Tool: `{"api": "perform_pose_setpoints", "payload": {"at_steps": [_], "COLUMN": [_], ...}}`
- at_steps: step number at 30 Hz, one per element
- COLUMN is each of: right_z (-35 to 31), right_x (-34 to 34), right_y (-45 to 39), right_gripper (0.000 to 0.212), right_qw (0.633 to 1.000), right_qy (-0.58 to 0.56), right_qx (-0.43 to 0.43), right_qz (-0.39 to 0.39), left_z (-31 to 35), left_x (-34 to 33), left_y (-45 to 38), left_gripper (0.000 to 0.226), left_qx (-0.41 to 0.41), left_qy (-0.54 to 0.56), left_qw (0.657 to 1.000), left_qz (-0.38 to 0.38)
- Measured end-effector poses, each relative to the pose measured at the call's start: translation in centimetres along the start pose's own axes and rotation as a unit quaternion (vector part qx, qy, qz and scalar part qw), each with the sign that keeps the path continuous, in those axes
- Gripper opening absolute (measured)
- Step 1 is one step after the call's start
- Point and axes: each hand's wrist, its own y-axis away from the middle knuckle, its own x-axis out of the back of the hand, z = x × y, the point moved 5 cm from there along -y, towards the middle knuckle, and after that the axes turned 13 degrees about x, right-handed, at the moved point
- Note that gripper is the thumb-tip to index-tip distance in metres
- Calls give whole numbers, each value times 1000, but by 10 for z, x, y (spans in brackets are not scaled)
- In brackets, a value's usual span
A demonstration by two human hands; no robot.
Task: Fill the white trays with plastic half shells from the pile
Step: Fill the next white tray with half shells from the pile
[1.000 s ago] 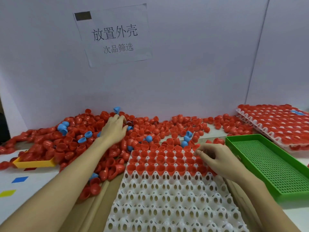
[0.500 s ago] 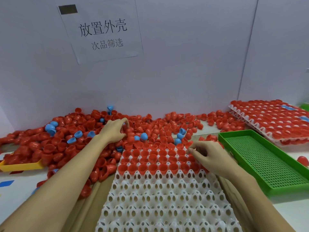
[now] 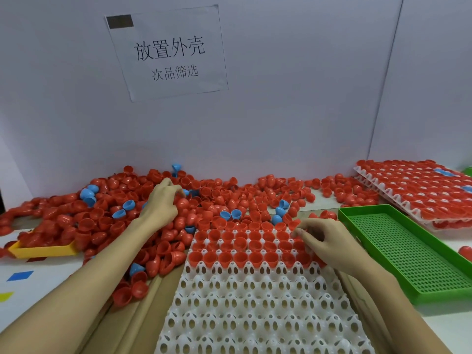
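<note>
A white tray (image 3: 255,302) lies in front of me, its three far rows filled with red half shells (image 3: 240,245) and its near rows bare. A big pile of red half shells (image 3: 224,192), with a few blue ones (image 3: 231,214), spreads behind and left of the tray. My left hand (image 3: 161,203) reaches into the pile, its fingers curled round a red shell. My right hand (image 3: 324,241) rests on the tray's far right corner, its curled fingertips pinching a red shell at the filled rows.
A green perforated tray (image 3: 408,254) sits right of the white tray. Stacked filled white trays (image 3: 421,192) stand at the far right. A yellow tray (image 3: 43,250) lies under shells at the left. A paper sign (image 3: 168,52) hangs on the back wall.
My left hand has stayed in the pile and curled its fingers tighter. My right hand has shifted slightly along the tray's far right rows. The view itself has moved.
</note>
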Motion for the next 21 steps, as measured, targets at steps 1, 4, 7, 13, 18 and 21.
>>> {"api": "perform_pose_setpoints", "payload": {"at_steps": [1, 4, 7, 13, 18, 21], "right_z": [0, 0, 0, -2, -16, -32], "right_x": [0, 0, 1, 7, 7, 4], "right_y": [0, 0, 1, 0, -2, -2], "right_gripper": [18, 19, 20, 18, 18, 18], "right_qw": [1000, 1000, 1000, 998, 992, 980], "right_qy": [-1, -8, -16, -17, -91, -190], "right_qx": [-1, -9, -12, 1, 5, 5], "right_qz": [2, 9, 12, 57, 85, 53], "left_z": [-5, -12, -11, 22, 56, 70], "left_x": [0, 2, 11, 23, 8, 3], "left_y": [0, 2, 6, 47, 101, 122], "left_gripper": [44, 41, 29, 28, 29, 32], "left_qx": [6, -5, -23, -36, -22, -32], "left_qy": [2, 24, 74, 246, 410, 426], "left_qw": [1000, 1000, 997, 967, 911, 902], "left_qz": [-3, -10, 29, 56, -32, -61]}}
